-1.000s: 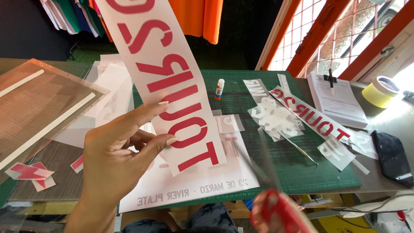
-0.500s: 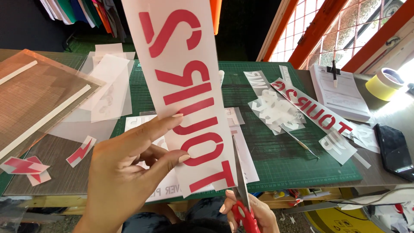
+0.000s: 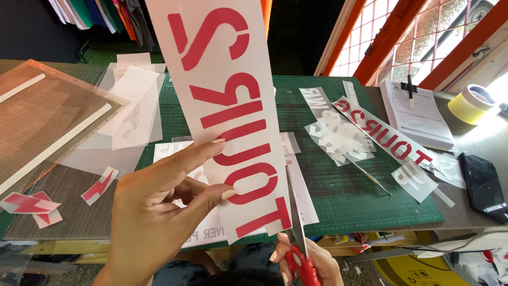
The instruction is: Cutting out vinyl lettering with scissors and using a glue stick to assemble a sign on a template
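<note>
While clear plastic sheets [image 3: 47, 122] are lying at the far left of the frame, small red lightning-bolt cutouts [image 3: 32, 204] are sitting just below them on the grey part of the surface [image 3: 69, 212]. Slightly right of these, the left hand [image 3: 159, 212] is rising from the lower edge, its fingers [image 3: 203, 151] pinching a long white vinyl strip [image 3: 227, 111] with red letters, thumb on the near side, forefinger stretched across the back. That strip is standing up through the middle of the frame, above the green cutting mat [image 3: 317, 201]. At bottom centre the right hand [image 3: 309, 259] is gripping red-handled scissors [image 3: 296, 233], fingers curled round the handles, the blades lying along the strip's lower right edge. Further right, white weeded scraps [image 3: 338, 135] and a second lettered strip [image 3: 391, 140] are lying on the mat, beside a thin metal tool [image 3: 365, 172]. Toward the upper right a clipboard with paper [image 3: 418, 116] and a yellow tape roll [image 3: 471, 103] are resting, with a dark phone [image 3: 481, 182] below them.
</note>
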